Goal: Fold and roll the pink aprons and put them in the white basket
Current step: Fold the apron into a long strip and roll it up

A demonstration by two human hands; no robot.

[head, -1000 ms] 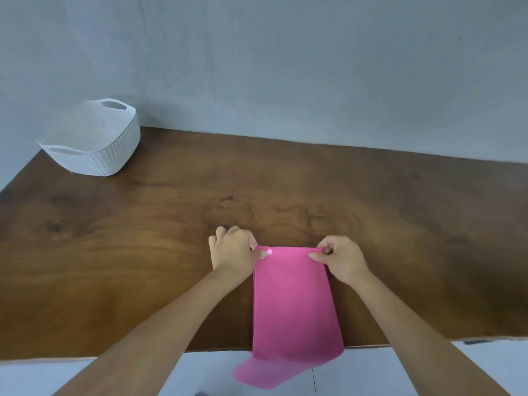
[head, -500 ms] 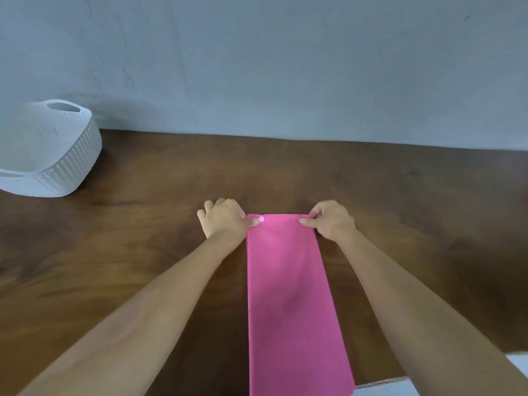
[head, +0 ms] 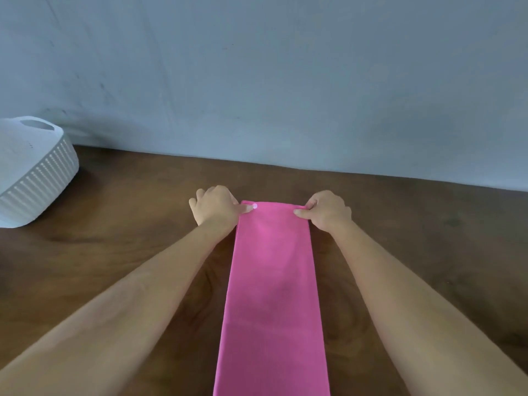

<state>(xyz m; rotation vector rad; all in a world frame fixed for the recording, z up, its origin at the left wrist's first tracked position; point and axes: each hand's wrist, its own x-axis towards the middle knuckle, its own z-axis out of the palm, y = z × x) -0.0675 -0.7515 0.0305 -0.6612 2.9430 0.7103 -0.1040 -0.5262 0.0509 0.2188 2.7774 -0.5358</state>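
A pink apron point(head: 273, 295), folded into a long narrow strip, lies flat on the brown wooden table point(head: 128, 252) and runs from the middle down past the lower edge of the view. My left hand point(head: 215, 208) pinches its far left corner between thumb and fingers. My right hand point(head: 327, 210) pinches the far right corner the same way. The white ribbed basket point(head: 37, 178) stands at the far left, cut off by the frame's edge; its inside is mostly hidden.
A plain grey-blue wall point(head: 285, 81) rises straight behind the table's far edge. Bare wood lies between the basket and my left arm, and also to the right of my right arm.
Both hands have slid the apron's far end away from me across the table, so the whole strip now lies on the wood. The view has shifted, putting the basket further left.
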